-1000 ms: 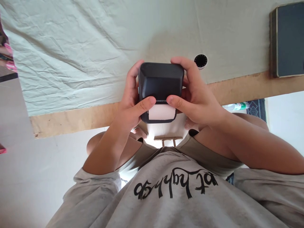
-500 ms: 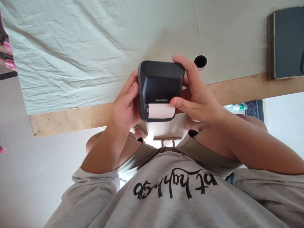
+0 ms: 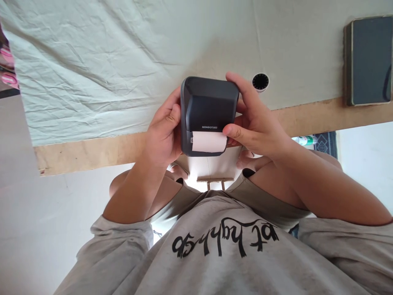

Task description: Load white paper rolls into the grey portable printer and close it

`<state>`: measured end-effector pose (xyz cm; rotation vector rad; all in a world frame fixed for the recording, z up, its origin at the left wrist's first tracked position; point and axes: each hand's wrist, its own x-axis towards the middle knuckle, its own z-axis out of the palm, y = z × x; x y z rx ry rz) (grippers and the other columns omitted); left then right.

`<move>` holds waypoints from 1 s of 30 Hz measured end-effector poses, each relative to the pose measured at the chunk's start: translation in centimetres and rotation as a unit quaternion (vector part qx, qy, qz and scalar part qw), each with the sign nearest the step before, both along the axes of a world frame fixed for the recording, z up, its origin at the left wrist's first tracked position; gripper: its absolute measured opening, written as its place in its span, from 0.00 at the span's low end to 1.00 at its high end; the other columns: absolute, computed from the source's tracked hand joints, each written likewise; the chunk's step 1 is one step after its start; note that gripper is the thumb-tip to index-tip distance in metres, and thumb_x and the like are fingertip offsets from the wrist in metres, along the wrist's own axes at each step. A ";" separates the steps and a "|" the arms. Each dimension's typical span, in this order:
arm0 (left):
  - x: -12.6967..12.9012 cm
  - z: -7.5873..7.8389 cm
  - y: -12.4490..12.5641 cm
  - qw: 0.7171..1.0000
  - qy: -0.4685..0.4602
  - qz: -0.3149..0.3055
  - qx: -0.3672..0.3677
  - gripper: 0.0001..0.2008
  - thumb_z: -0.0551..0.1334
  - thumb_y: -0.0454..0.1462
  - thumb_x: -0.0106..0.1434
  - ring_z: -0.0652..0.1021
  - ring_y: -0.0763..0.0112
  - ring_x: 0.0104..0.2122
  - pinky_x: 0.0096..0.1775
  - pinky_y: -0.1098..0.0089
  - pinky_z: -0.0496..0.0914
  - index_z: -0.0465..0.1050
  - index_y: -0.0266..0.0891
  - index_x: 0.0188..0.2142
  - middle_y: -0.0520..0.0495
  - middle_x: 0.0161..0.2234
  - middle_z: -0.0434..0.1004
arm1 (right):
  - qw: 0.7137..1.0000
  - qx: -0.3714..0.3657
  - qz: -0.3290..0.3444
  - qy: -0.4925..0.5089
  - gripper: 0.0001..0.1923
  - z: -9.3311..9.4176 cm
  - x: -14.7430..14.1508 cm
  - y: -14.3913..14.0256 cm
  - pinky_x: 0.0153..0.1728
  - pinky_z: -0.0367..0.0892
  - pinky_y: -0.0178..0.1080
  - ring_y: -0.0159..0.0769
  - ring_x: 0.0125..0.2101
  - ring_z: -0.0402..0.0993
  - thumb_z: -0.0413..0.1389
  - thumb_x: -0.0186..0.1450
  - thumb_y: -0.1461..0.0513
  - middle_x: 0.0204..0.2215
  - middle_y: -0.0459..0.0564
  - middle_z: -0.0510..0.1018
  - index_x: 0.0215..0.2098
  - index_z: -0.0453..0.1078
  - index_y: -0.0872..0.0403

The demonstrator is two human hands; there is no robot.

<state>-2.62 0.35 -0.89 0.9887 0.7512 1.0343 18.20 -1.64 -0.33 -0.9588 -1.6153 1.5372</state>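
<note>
Between my two hands I hold a black label printer marked NIIMBOT, raised in front of the table's near edge. A strip of white label paper shows in the slot at its lower end. My left hand is closed on the printer's left side, thumb along the edge and the other fingers partly hidden behind. On the opposite side, my right hand grips it with the thumb at the front by the upper right of the paper and the index finger near the top corner. The remaining right fingers are partly behind it.
A pale cloth covers the table, leaving a wooden edge bare. Right of the printer is a small white cylinder with a dark top. A dark flat device lies at the far right. Pink items show at the left.
The printer has shifted very slightly to the right in my hands' hold, and the camera view has moved a little. My grip looks the same.
</note>
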 end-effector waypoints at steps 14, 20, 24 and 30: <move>0.6 1.2 -0.7 0.999 -0.038 -0.023 -0.029 0.21 0.55 0.52 0.65 0.78 0.63 0.42 0.41 0.63 0.74 0.72 0.43 0.48 0.47 0.44 0.76 | 0.987 0.007 -0.078 -0.142 0.49 1.9 -0.2 -0.7 0.24 0.74 0.34 0.24 0.25 0.71 0.65 0.56 0.50 0.59 0.54 0.60 0.67 0.43 0.38; 0.5 0.8 -0.9 1.000 0.007 0.005 -0.006 0.20 0.52 0.51 0.68 0.79 0.66 0.44 0.41 0.66 0.75 0.73 0.43 0.47 0.49 0.44 0.76 | 0.938 0.170 -0.187 -0.239 0.36 3.1 -0.3 -1.3 0.23 0.69 0.34 0.21 0.20 0.63 0.65 0.56 0.48 0.39 0.48 0.71 0.58 0.61 0.47; 0.5 1.0 -0.9 0.999 0.037 0.003 -0.029 0.17 0.53 0.50 0.68 0.77 0.60 0.51 0.45 0.64 0.75 0.73 0.43 0.43 0.49 0.41 0.77 | 0.937 0.196 -0.211 -0.200 0.23 3.4 -0.7 -1.7 0.23 0.66 0.33 0.27 0.21 0.69 0.57 0.65 0.52 0.25 0.40 0.70 0.56 0.60 0.46; 1.0 1.5 -0.9 0.998 0.027 0.000 -0.054 0.22 0.55 0.55 0.65 0.75 0.53 0.56 0.47 0.59 0.77 0.70 0.45 0.50 0.47 0.48 0.76 | 0.921 0.245 -0.290 -0.087 0.10 4.8 -1.9 -2.0 0.24 0.70 0.29 0.29 0.43 0.78 0.49 0.68 0.63 0.51 0.42 0.68 0.47 0.60 0.46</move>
